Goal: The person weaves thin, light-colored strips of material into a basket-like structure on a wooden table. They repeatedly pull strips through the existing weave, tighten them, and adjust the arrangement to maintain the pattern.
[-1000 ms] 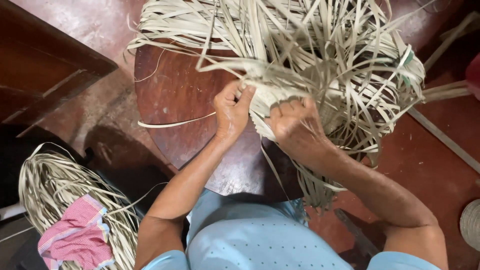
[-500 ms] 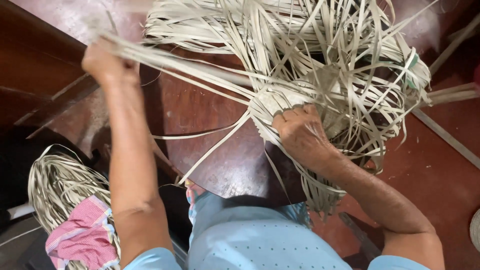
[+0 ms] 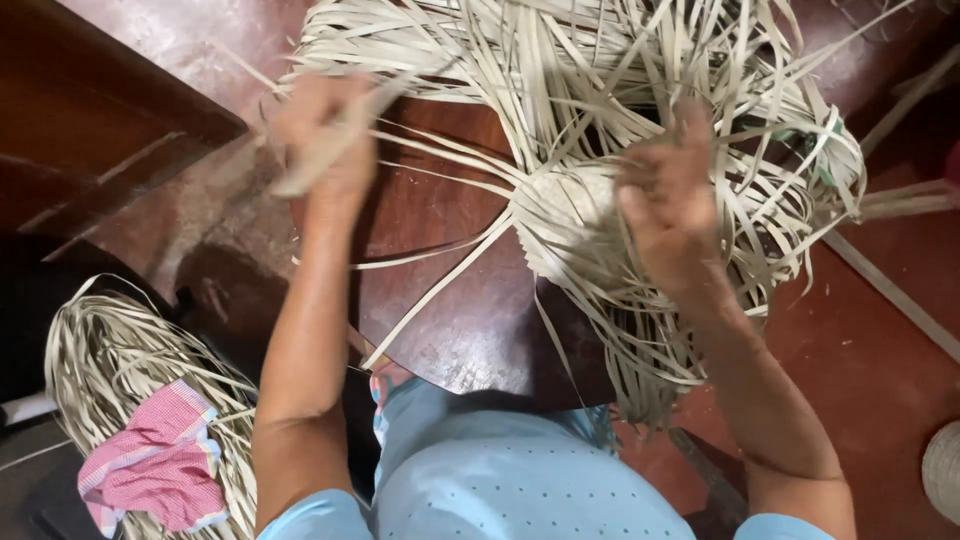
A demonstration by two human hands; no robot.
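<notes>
**Clerk:** List what your hands have, item by item.

**Weaver:** Item one: my left hand (image 3: pixel 325 135), raised at the far left over the round wooden table (image 3: pixel 450 330), blurred. Fingers closed around a few pale palm-leaf strips (image 3: pixel 440 150) that run from my fist rightward into the woven piece.

**Clerk:** And the other?

**Weaver:** Item two: my right hand (image 3: pixel 668 215), laid on the woven palm-leaf base (image 3: pixel 570 225), the tight plaited patch at the middle of the work. Fingers curled and pressing down on it among the strands; whether they pinch any single strip I cannot tell, the hand is blurred.

**Clerk:** Where does the work sit?

**Weaver:** Item three: the woven base rests on the right part of the table, just in front of my lap. Its loose strip ends (image 3: pixel 640 60) fan out far and right, and some hang over the near table edge beside my right forearm.

**Clerk:** Anything else about?

**Weaver:** Item four: a coiled bundle of palm strips (image 3: pixel 110 350) on the floor, near left. Item five: a pink checked cloth (image 3: pixel 155 465) lying on that bundle. Item six: a dark wooden board (image 3: pixel 90 110) at the far left, well apart from the work.
</notes>
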